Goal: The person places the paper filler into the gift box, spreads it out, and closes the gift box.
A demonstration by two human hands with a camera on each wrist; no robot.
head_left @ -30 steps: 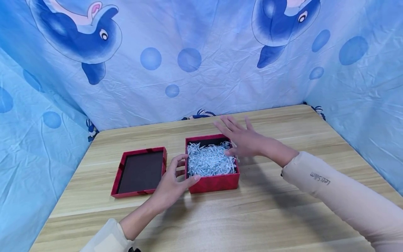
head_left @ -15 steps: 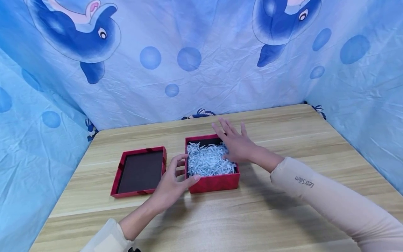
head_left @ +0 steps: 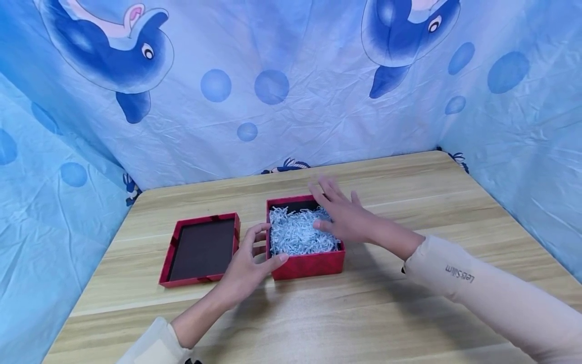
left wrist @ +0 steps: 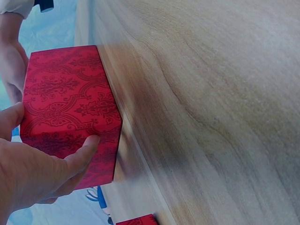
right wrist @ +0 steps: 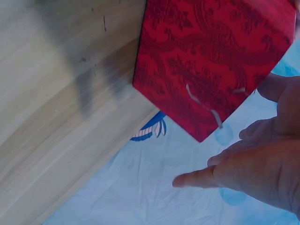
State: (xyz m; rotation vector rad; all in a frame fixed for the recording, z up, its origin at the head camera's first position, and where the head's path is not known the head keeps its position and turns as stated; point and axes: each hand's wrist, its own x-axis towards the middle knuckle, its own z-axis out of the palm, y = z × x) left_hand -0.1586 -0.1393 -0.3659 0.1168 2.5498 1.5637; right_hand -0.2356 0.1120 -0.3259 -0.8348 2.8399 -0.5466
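A red patterned gift box (head_left: 309, 265) stands on the table, filled with pale blue shredded paper (head_left: 295, 235). My left hand (head_left: 245, 268) holds the box at its left side and near front corner, the thumb by the front rim and curved fingers along the left wall; the left wrist view shows this hand (left wrist: 42, 173) against the patterned wall (left wrist: 70, 93). Over the box's right part, my right hand (head_left: 345, 215) hovers with spread fingers, slightly blurred, its thumb above the paper. In the right wrist view, a few paper strands (right wrist: 204, 108) hang on the box's outer wall.
Left of the box lies the red lid (head_left: 202, 250), its dark inside facing up. The wooden table (head_left: 409, 313) extends to the right and front. A blue cloth (head_left: 318, 126) printed with dolphins and bubbles hangs around the table's back and sides.
My right hand has shifted over the box, left and then slightly right, with fingers staying spread. The left hand, box and lid hold their places.
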